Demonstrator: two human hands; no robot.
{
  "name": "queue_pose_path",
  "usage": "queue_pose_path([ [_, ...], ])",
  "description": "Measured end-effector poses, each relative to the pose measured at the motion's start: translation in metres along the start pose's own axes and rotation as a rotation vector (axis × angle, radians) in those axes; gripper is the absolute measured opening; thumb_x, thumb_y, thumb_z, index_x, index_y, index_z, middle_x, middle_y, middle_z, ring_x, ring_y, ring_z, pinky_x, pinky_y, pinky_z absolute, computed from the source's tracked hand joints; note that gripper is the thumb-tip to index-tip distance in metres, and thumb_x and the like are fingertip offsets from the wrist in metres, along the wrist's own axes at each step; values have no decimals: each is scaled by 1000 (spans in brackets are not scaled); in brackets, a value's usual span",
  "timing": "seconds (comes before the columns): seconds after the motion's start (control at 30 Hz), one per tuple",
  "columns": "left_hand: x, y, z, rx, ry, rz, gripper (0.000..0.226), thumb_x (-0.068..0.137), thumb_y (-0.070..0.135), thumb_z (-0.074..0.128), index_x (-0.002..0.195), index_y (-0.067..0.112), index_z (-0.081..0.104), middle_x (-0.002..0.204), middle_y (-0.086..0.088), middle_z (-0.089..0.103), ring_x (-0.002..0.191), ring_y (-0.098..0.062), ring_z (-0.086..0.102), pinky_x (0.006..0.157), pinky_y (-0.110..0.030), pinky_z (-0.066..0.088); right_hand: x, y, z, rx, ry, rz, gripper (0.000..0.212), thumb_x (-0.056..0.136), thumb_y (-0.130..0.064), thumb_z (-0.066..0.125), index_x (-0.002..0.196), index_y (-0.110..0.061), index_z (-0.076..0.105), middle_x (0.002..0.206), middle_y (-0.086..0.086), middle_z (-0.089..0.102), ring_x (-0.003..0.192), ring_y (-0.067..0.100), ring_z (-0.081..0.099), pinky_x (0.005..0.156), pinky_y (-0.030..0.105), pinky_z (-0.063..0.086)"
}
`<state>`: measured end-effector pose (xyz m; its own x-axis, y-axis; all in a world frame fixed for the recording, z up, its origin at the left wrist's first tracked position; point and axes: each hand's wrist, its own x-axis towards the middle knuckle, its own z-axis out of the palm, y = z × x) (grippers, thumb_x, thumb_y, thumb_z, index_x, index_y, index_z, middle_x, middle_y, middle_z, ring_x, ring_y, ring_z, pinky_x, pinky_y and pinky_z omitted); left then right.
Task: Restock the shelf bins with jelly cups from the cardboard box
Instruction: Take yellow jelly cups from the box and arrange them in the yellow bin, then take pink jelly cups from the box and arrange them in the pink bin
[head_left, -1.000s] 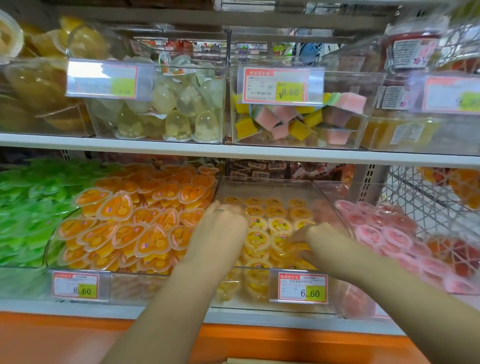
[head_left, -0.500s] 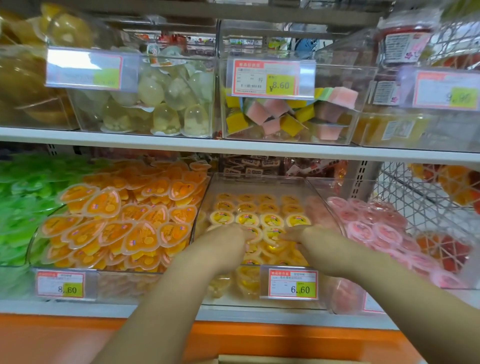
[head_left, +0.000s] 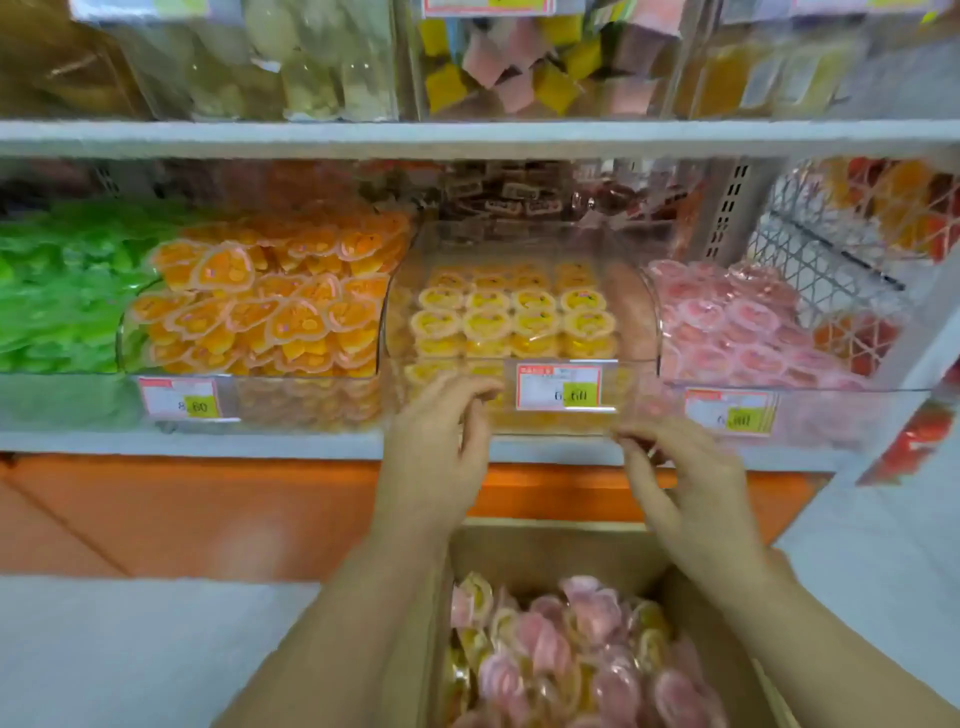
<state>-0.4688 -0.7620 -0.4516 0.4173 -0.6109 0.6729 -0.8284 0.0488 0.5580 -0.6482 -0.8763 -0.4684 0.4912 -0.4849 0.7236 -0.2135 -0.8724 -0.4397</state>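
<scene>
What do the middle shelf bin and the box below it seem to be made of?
The middle bin looks like clear, glossy hard plastic: the yellow jelly cups show through its curved wall. The box looks like matte brown cardboard, judging by its dull tan inner wall; blur hides any corrugation.

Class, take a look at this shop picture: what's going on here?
A person is restocking a sweet shelf. The left hand and right hand hover empty, fingers loosely curled, in front of the clear bin of yellow cups. Below them an open box holds mixed cups, pink and yellow. Orange cups and pink cups fill the neighbouring bins.
</scene>
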Motion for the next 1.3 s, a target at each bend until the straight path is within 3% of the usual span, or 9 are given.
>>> queue_pose_path([
  [0.23, -130, -25, 31, 48, -293, -404, 26, 91, 11, 56, 105, 30, 66, 94, 29, 58, 87, 21, 50, 77, 2, 34, -106, 46, 19, -2, -377, 305, 16, 88, -15, 58, 97, -15, 70, 88, -16, 59, 84, -6, 51, 79, -2, 35],
  [0.33, -148, -46, 59, 38, -479, -491, 29, 89, 8, 56, 111, 26, 65, 108, 14, 61, 86, 2, 59, 77, -4, 39, -145, 75, 24, 8, -646, 488, 30, 83, -5, 65, 102, -28, 67, 97, -15, 63, 84, -4, 59, 80, 11, 46],
  [0.47, -172, -75, 94, 19, -765, -614, 34, 91, 10, 54, 122, 24, 59, 124, 0, 58, 106, -11, 59, 94, -19, 41, -179, 97, 36, -37, -937, 648, 38, 85, -14, 66, 121, -22, 60, 109, -1, 66, 97, 15, 64, 85, 18, 44],
  [0.6, -186, -94, 126, 72, -911, -667, 45, 91, 10, 51, 134, 25, 49, 128, -5, 55, 103, -18, 59, 80, -19, 42, -189, 118, 57, -137, -998, 648, 53, 88, -27, 63, 138, -25, 44, 136, 3, 50, 129, 21, 44, 102, 26, 36],
  [0.73, -200, -115, 157, 127, -1037, -670, 51, 92, 22, 53, 140, 30, 41, 152, -4, 32, 137, -18, 33, 108, -26, 33, -181, 137, 88, -135, -1049, 637, 74, 87, -30, 64, 148, -30, 22, 152, 2, 24, 141, 23, 21, 111, 31, 27],
  [0.87, -206, -132, 174, 146, -1121, -720, 60, 83, 42, 63, 137, 42, 38, 154, 2, 25, 141, -19, 21, 113, -39, 29, -180, 150, 117, -79, -1054, 652, 85, 78, -28, 74, 146, -37, 24, 141, 0, 26, 133, 24, 35, 107, 32, 33],
  [1.0, -202, -132, 181, 101, -1120, -664, 68, 76, 52, 61, 139, 38, 39, 151, 6, 31, 144, -18, 11, 117, -35, 19, -192, 151, 129, -62, -1007, 721, 79, 75, -29, 74, 136, -49, 29, 126, 0, 33, 122, 26, 44, 95, 35, 42],
  [1.17, -213, -133, 194, 187, -1162, -699, 60, 68, 77, 41, 115, 41, 53, 132, 3, 47, 132, -18, 37, 112, -28, 19, -198, 147, 140, -72, -919, 794, 61, 80, -31, 68, 132, -42, 39, 127, 2, 26, 116, 31, 49, 93, 39, 46],
  [1.3, -205, -117, 188, 274, -1171, -668, 68, 74, 58, 62, 135, 42, 36, 146, 6, 22, 133, -29, 33, 104, -37, 33, -198, 143, 145, -20, -933, 808, 63, 87, -29, 61, 143, -40, 32, 139, 6, 24, 131, 25, 35, 106, 27, 31],
])
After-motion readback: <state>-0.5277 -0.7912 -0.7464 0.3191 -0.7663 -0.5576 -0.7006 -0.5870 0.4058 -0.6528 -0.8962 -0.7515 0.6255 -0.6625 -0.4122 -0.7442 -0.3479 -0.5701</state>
